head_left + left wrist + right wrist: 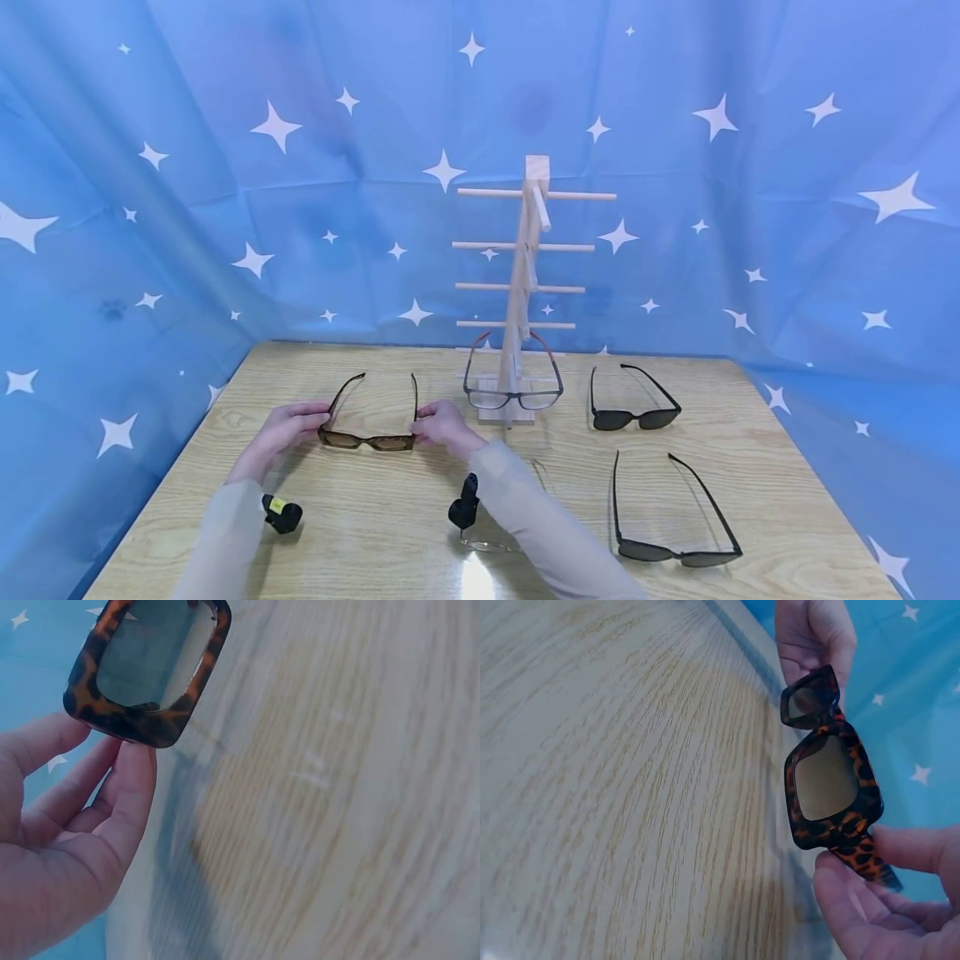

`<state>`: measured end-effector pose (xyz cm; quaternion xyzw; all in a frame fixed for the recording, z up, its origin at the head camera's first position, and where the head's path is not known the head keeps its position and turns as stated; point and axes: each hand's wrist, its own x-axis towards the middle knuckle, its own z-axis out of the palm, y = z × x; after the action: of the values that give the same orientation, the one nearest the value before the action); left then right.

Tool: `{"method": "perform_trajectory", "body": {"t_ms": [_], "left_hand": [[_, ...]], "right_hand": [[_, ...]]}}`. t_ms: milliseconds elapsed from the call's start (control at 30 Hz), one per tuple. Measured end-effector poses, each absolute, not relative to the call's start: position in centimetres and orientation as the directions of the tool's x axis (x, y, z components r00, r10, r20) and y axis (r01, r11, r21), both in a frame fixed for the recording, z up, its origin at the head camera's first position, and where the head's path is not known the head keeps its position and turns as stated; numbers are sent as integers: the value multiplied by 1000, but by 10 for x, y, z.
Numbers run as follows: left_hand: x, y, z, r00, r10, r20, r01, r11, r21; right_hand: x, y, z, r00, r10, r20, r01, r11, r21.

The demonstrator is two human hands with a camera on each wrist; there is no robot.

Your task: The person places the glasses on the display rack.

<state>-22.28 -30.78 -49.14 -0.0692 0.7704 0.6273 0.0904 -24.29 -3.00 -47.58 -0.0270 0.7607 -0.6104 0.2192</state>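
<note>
Tortoiseshell sunglasses (392, 443) are held at the left side of the table, lenses toward me and arms unfolded away. My left hand (281, 433) grips them at the left hinge corner, and in the left wrist view its fingers meet behind the rim (86, 675). My right hand (447, 427) pinches the other arm near its hinge, between thumb and fingers, seen in the right wrist view beside the brown lens (825, 780). The sunglasses look lifted slightly off the wood.
A wooden display stand (519, 283) with crossbars rises at the back centre, dark-rimmed eyeglasses (540, 401) low on it. Black sunglasses (615, 420) lie right of it, another dark pair (647, 552) nearer. Thin-rimmed glasses (487, 547) lie partly hidden under my right forearm.
</note>
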Motion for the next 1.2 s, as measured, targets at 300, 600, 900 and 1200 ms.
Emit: {"method": "perform_trajectory", "body": {"t_ms": [300, 600, 900, 1200], "left_hand": [[-207, -314, -483, -977, 42, -208, -199, 158, 967], [-182, -320, -465, -976, 49, -213, -210, 71, 975], [-155, -324, -445, -979, 76, -187, -189, -24, 982], [-135, -321, -422, -980, 160, -119, -141, -136, 981]], "right_hand": [[-238, -27, -470, -883, -361, -299, 246, 186, -951], [-218, -27, -449, -881, -387, -273, 237, 140, -961], [-200, -27, -437, -874, -426, -235, 227, 69, -971], [-179, -18, -413, -870, -460, -178, 190, 19, -982]]}}
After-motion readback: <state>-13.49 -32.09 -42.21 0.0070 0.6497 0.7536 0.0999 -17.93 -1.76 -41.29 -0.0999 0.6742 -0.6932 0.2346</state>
